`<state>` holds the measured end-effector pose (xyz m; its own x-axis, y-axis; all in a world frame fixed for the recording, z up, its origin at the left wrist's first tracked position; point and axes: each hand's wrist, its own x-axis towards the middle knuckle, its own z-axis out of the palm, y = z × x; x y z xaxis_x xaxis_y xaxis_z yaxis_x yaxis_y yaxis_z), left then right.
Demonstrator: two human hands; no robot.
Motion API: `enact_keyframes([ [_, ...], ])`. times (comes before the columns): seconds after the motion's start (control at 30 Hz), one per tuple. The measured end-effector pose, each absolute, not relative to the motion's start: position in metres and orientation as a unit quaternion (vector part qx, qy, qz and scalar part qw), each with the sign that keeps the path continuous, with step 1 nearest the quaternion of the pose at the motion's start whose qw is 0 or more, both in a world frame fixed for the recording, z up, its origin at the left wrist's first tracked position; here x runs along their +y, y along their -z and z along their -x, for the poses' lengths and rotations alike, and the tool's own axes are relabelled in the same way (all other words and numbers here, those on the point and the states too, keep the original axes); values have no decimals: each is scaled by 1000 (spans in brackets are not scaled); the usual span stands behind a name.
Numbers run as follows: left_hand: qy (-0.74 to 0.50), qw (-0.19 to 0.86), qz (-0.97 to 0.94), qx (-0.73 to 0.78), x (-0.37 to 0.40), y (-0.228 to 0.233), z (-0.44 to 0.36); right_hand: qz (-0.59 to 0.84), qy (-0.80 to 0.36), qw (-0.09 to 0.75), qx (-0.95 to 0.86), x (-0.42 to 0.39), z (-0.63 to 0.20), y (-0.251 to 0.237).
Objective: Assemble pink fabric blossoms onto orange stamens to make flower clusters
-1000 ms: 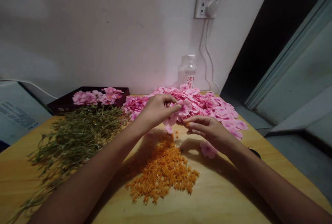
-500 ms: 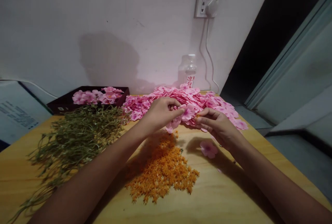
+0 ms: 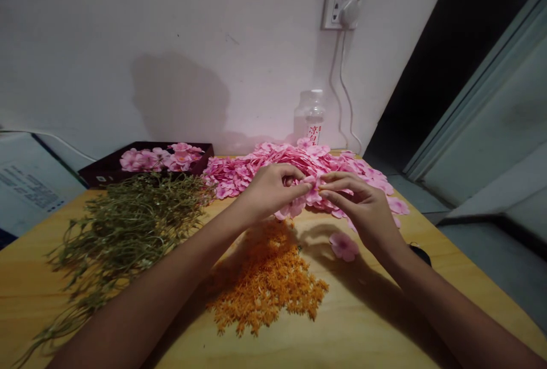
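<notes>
A pink flower (image 3: 304, 197) is being pinched between the fingertips of the left hand (image 3: 269, 189) and the right hand (image 3: 366, 209), both grips closed on it. It is being held just above the counter (image 3: 384, 323), at 6 o'clock of the pink petal pile (image 3: 342, 167) and 12 o'clock of the orange pile (image 3: 269, 283).

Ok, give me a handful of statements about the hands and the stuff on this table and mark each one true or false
1. Both hands pinch pink petals between their fingertips, the left hand and right hand meeting over the near edge of the pink pile. True.
2. The orange bits sit in a dark box. False: they lie loose on the wooden table; the dark box holds pink flowers.
3. The green stems lie left of the orange bits. True.
4. The bottle lies on its side near the table's front edge. False: it stands upright by the wall behind the pink pile.
5. A single pink flower lies apart on the table, under the right hand. True.
</notes>
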<state>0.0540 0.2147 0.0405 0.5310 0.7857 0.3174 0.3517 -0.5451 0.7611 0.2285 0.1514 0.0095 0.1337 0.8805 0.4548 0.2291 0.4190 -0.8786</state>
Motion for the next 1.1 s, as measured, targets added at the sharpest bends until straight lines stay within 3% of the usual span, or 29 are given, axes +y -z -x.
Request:
enact_keyframes([
  [0.53,-331,347,-821,311,213,-38,-56,461,-363,587,-558,153,-229,-6],
  [0.87,-311,453,-779,302,214,-38,-57,416,-512,592,-463,157,-236,-7],
  [1.1,-330,360,-824,287,212,-39,-60,397,-538,606,-431,157,-234,-9],
])
